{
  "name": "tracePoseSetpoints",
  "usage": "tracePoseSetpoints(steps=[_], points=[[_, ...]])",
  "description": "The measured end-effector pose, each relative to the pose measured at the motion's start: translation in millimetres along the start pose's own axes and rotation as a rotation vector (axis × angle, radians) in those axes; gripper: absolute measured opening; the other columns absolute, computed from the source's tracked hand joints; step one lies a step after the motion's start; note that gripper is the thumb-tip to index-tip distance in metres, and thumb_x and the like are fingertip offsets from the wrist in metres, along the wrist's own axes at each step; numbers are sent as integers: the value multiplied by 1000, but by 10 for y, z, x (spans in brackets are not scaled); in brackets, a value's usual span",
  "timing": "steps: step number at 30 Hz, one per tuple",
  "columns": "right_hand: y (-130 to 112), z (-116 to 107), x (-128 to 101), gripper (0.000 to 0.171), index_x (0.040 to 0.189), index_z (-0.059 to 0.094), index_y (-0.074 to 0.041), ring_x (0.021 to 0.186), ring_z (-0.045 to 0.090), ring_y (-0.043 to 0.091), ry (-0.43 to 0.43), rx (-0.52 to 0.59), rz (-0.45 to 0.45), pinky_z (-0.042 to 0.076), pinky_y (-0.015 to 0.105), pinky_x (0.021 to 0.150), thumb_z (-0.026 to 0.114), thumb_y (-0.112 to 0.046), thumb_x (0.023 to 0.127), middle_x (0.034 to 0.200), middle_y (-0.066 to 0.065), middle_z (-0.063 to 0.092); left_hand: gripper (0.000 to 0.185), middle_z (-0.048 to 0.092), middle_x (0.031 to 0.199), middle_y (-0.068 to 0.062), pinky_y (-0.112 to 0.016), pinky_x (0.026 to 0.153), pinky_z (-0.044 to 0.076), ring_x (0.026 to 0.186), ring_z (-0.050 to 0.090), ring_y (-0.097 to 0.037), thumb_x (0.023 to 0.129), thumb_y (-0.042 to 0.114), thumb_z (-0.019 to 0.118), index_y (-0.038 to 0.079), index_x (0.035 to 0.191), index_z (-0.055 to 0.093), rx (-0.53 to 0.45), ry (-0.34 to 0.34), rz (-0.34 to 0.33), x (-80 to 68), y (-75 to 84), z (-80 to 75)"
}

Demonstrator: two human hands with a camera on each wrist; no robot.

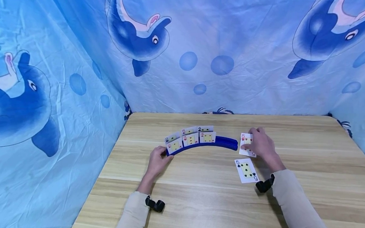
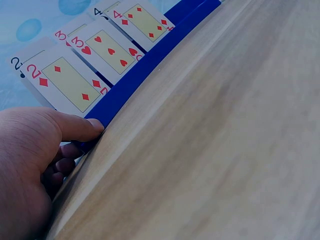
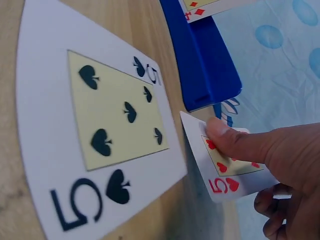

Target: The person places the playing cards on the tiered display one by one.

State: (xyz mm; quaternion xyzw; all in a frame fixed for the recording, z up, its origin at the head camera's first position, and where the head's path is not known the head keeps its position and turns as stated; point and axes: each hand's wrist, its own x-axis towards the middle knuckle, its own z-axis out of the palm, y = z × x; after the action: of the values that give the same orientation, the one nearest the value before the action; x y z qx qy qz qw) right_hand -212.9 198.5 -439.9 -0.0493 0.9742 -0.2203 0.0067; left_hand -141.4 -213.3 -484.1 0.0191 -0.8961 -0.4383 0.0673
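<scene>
A curved blue card holder [image 1: 227, 143] lies on the table with two rows of playing cards upright in it. In front are the two of diamonds [image 2: 67, 82], the three of hearts [image 2: 107, 47] and the four of diamonds [image 2: 142, 22]; another two, three and four stand partly hidden behind. My left hand [image 1: 157, 160] grips the holder's left end, thumb on its front edge. Beyond the holder's right end, my right hand [image 1: 262, 143] pinches the five of hearts [image 3: 200, 150], thumb across its face. Nearer me, the five of spades [image 1: 246, 170] lies face up.
The light wooden table [image 1: 197, 196] reaches back to a blue curtain [image 1: 247, 89] printed with dolphins. More of that curtain runs along the left side. The holder's right section carries no cards.
</scene>
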Motion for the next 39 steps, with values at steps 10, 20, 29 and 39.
tracePoseSetpoints(steps=[10,20,29,39], points=[[-31,-226,-73,41,119,59,2,90,64,36,-8,39,-24,49,39,69,75,-20,89,107,26,68,38,68,118,-14,-50,101,49,112,60,-31,83,10,78,1,118,70,-1,-6,-21,-11,7,3],[-37,-395,-127,25,113,65,6,98,66,44,11,66,-90,53,55,82,66,-8,93,109,30,69,38,68,121,-16,-50,103,49,116,59,-33,83,10,78,1,120,70,-2,-8,-11,0,11,-3],[-3,-488,-149,27,118,65,9,94,66,42,34,78,-117,54,52,77,60,-6,96,110,32,68,39,68,122,-17,-50,104,48,117,59,-34,83,10,78,1,120,70,-8,-9,-2,10,-11,2],[-122,-690,-168,26,114,68,8,83,66,35,129,114,-149,50,39,66,63,-9,96,100,29,71,39,69,121,-17,-49,103,49,116,60,-34,83,9,78,1,119,70,-4,-8,7,15,-21,5]])
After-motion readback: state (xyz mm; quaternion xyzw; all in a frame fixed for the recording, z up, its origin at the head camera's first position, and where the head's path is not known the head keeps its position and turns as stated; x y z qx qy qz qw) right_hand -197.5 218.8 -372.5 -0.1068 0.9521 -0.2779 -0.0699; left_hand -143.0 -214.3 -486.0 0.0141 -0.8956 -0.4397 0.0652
